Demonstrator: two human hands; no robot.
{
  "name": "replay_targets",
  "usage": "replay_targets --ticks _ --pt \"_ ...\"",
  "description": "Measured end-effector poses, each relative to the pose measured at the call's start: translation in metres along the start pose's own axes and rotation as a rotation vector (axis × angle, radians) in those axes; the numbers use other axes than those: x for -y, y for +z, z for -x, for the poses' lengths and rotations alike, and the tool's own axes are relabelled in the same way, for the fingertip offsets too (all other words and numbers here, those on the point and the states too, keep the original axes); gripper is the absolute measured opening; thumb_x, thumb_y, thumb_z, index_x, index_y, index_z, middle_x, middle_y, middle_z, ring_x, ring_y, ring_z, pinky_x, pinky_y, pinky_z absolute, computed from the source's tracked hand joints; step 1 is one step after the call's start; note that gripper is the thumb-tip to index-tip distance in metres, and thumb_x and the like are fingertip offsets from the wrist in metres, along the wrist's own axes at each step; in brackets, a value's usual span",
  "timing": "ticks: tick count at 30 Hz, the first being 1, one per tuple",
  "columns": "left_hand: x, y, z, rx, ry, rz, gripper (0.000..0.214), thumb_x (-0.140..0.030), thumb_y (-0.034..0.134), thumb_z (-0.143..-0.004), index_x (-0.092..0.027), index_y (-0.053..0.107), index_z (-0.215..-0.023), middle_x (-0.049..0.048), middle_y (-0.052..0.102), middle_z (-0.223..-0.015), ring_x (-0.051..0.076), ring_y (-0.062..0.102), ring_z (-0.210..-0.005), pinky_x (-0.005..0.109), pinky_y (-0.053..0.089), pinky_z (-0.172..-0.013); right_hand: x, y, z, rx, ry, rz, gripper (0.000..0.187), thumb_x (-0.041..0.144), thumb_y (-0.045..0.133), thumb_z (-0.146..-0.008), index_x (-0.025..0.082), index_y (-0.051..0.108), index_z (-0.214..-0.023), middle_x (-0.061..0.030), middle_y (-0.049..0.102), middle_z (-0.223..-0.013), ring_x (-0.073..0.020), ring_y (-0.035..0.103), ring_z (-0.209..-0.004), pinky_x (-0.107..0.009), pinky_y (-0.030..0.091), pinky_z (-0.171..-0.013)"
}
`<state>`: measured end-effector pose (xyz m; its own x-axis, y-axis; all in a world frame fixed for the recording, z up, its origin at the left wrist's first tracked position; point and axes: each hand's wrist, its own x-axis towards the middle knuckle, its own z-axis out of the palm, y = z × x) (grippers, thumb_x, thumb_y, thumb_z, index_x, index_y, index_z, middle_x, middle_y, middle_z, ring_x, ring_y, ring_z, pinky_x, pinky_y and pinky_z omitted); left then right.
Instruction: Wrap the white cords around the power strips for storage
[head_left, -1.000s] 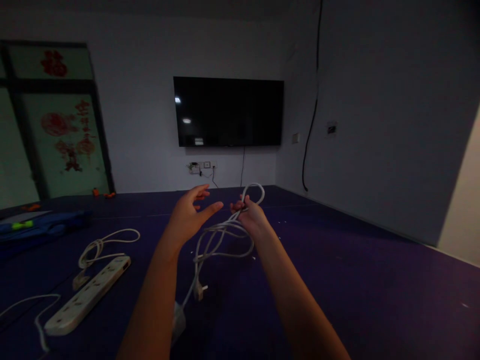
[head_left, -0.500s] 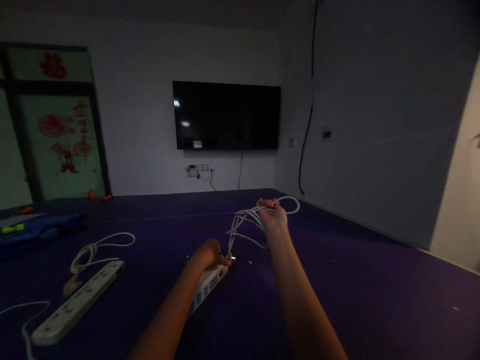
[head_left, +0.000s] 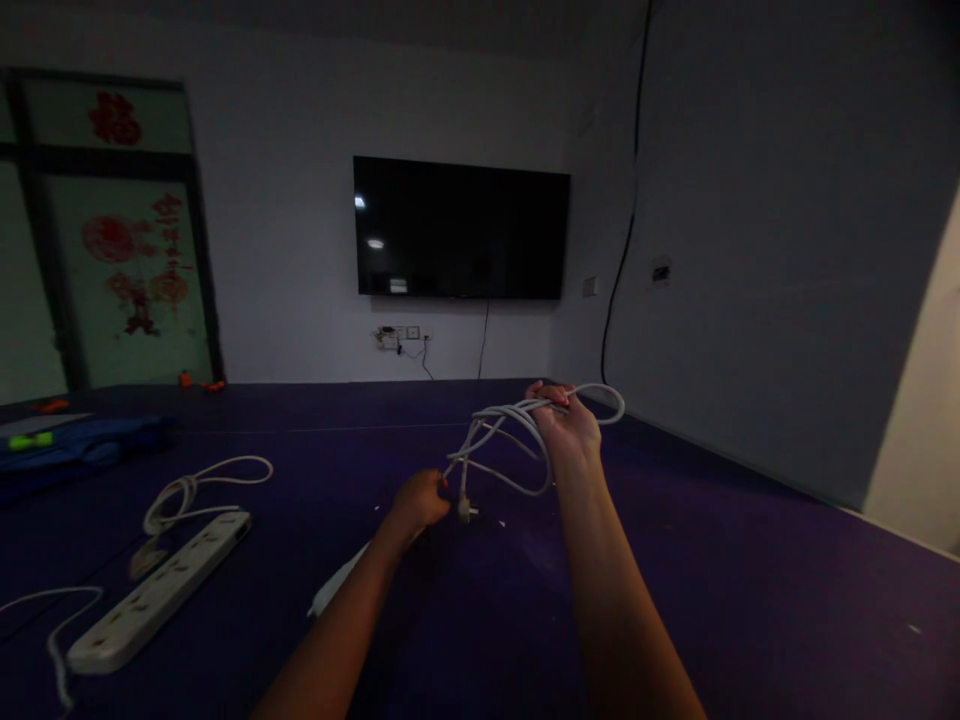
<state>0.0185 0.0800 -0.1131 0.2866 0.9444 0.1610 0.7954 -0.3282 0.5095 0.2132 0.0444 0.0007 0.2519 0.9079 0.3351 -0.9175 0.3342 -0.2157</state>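
My right hand [head_left: 568, 428] is raised over the purple floor, closed around a bundle of looped white cable [head_left: 517, 425]. Loops stick out to the right of the fist and hang below it. My left hand [head_left: 420, 499] is lower and to the left, fingers closed on the cable near its white plug [head_left: 466, 511]. A white power strip [head_left: 337, 592] lies under my left forearm, mostly hidden by it.
A second white power strip [head_left: 154, 592] with its coiled cord [head_left: 195, 490] lies on the floor at left. A blue object [head_left: 82, 445] sits at far left. A dark TV [head_left: 461, 228] hangs on the far wall above wall sockets [head_left: 401, 335].
My left hand went from open in the air down to the power strip, then closed on the cable by the plug. My right hand carried the coiled cable up and to the right.
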Motion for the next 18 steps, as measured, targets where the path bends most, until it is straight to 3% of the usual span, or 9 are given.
replay_targets --ticks 6,10,14,18 --pt "-0.011 0.010 0.002 0.182 0.149 0.312 0.041 -0.019 0.067 -0.070 -0.013 0.056 -0.109 0.0085 0.065 -0.108 0.016 0.062 -0.094 0.023 0.046 -0.078 -0.016 0.016 0.013 0.083 0.046 0.014 0.042 0.007 0.015 -0.092 0.020 0.036 -0.059 0.0091 0.029 -0.046 -0.0074 0.036 -0.038 -0.024 0.048 -0.062" --pt "-0.019 0.019 0.007 0.273 0.192 0.402 0.026 -0.031 0.062 -0.076 -0.012 0.062 -0.094 0.0067 0.068 -0.093 0.015 0.063 -0.083 0.024 0.047 -0.072 -0.025 0.023 0.019 0.099 0.084 0.020 0.040 0.006 0.017 -0.092 0.020 0.035 -0.059 0.0091 0.028 -0.046 -0.0069 0.036 -0.038 -0.024 0.048 -0.062" --pt "-0.022 0.022 0.005 0.232 0.145 0.366 0.025 -0.033 0.050 -0.081 -0.012 0.061 -0.076 0.0048 0.065 -0.075 0.014 0.060 -0.069 0.024 0.045 -0.064 -0.014 0.024 0.019 0.060 0.094 -0.083 0.041 0.011 0.014 -0.095 0.019 0.034 -0.060 0.0095 0.029 -0.047 -0.0057 0.037 -0.038 -0.023 0.049 -0.063" --pt "-0.017 0.001 0.002 0.127 0.073 0.245 0.036 -0.037 0.041 -0.084 -0.014 0.057 -0.062 0.0031 0.058 -0.058 0.016 0.056 -0.056 0.026 0.042 -0.056 0.016 0.016 0.013 0.031 0.018 -0.173 0.041 0.015 0.012 -0.096 0.019 0.036 -0.063 0.0098 0.030 -0.048 -0.0047 0.038 -0.038 -0.022 0.050 -0.063"
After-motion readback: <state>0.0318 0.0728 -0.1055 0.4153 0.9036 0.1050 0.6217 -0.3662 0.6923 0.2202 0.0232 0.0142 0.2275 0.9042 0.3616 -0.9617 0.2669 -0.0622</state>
